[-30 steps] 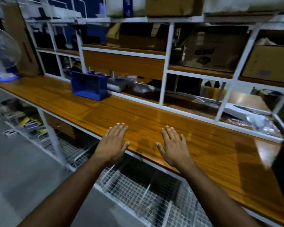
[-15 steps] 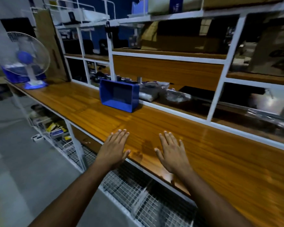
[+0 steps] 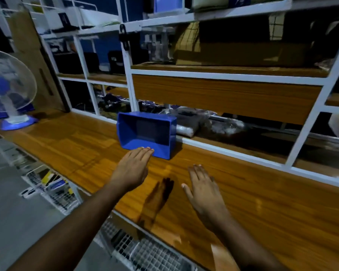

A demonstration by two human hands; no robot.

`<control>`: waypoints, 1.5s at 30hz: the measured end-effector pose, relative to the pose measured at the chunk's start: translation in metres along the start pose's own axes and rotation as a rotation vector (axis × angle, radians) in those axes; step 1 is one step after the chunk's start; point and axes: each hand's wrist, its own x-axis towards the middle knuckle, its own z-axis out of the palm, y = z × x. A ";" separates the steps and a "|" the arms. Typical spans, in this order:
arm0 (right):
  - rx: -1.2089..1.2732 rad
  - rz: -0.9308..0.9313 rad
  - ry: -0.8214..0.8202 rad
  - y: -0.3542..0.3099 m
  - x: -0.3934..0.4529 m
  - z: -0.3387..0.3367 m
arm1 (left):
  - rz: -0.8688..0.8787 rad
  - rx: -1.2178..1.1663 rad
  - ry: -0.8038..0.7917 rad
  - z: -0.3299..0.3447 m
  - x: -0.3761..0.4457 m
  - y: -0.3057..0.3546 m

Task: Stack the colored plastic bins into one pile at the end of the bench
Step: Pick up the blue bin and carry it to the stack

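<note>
Reaching for the blue bin [image 3: 147,134]

Left hand [image 3: 132,169], flat and empty, nears its tipped rim at frame centre (likely to grab); right hand [image 3: 203,189] hovers spread, empty.

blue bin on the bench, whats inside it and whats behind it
The blue bin lies tipped on its side, its opening facing the camera, and looks empty. Behind it, clear plastic bags lie on the shelf. The bin hides whatever sits directly behind its base.

Blue bin [image 3: 146,134] on an orange-brown, wood-grain surface [image 3: 70,145].
White shelf frame [image 3: 219,76] at 12 o'clock; blue-based fan [image 3: 10,90] with clear guard at 9 o'clock.
</note>
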 end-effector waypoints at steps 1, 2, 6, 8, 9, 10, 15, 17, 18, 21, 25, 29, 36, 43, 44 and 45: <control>0.003 0.027 -0.002 -0.005 0.009 0.004 | 0.034 0.013 0.013 0.006 0.019 -0.017; -0.001 0.053 0.003 -0.009 0.018 0.009 | 0.055 0.028 0.023 0.011 0.037 -0.034; -0.049 0.166 0.073 -0.026 0.045 0.028 | 0.087 0.022 0.010 0.027 0.109 -0.094; -0.048 0.240 0.100 -0.037 0.057 0.034 | 0.132 0.034 -0.005 0.040 0.142 -0.125; -0.040 0.271 0.101 -0.043 0.062 0.036 | 0.160 0.045 -0.015 0.046 0.159 -0.139; -0.033 0.295 0.099 -0.047 0.065 0.037 | 0.176 0.060 -0.022 0.050 0.176 -0.151; -0.029 0.369 0.103 -0.068 0.078 0.049 | 0.174 0.063 -0.134 0.067 0.239 -0.193; -0.034 0.392 0.097 -0.071 0.079 0.051 | 0.202 0.060 -0.174 0.075 0.243 -0.196; -0.031 0.404 0.098 -0.071 0.079 0.053 | 0.217 0.044 -0.158 0.081 0.243 -0.196; -0.031 0.420 0.096 -0.068 0.077 0.057 | 0.231 -0.008 -0.051 0.091 0.239 -0.195; -0.019 0.403 0.110 -0.075 0.078 0.061 | 0.324 0.032 0.001 0.079 0.232 -0.188; 0.024 0.398 0.046 -0.090 0.088 0.070 | 0.337 0.055 0.097 0.056 0.227 -0.163; 0.282 0.477 0.008 -0.089 0.101 0.077 | 0.127 -0.406 -0.052 0.017 0.213 -0.148; 1.018 0.704 0.417 -0.065 0.109 0.044 | -0.149 -1.076 -0.210 0.016 0.180 -0.146; 1.048 0.704 0.422 -0.062 0.107 0.040 | -0.193 -1.170 -0.236 0.023 0.174 -0.144; 1.069 0.693 0.421 -0.061 0.104 0.037 | -0.238 -1.256 -0.264 0.030 0.168 -0.142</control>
